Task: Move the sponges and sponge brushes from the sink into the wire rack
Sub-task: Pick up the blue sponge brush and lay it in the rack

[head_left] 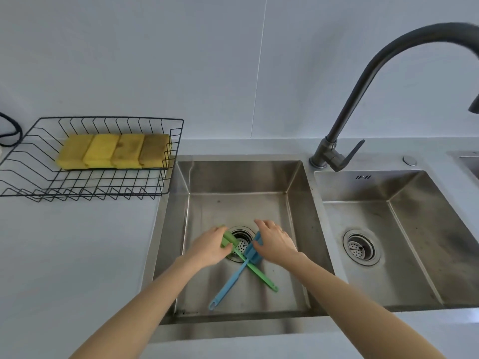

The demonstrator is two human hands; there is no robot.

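Two sponge brushes lie crossed on the floor of the left sink basin (pixel 238 177), over its drain. My left hand (pixel 210 246) has its fingers closed around the head of the green brush (pixel 261 277). My right hand (pixel 274 240) grips the head of the blue brush (pixel 228 287), whose handle points toward the near left. Several yellow sponges (pixel 114 151) sit side by side in the black wire rack (pixel 85 186) on the counter to the left of the sink.
A dark curved faucet (pixel 363 99) rises behind the divider between the left basin and a second basin (pixel 388 229) on the right. A black cable (pixel 11 130) lies at the far left by the rack. Pale counter surrounds the sink.
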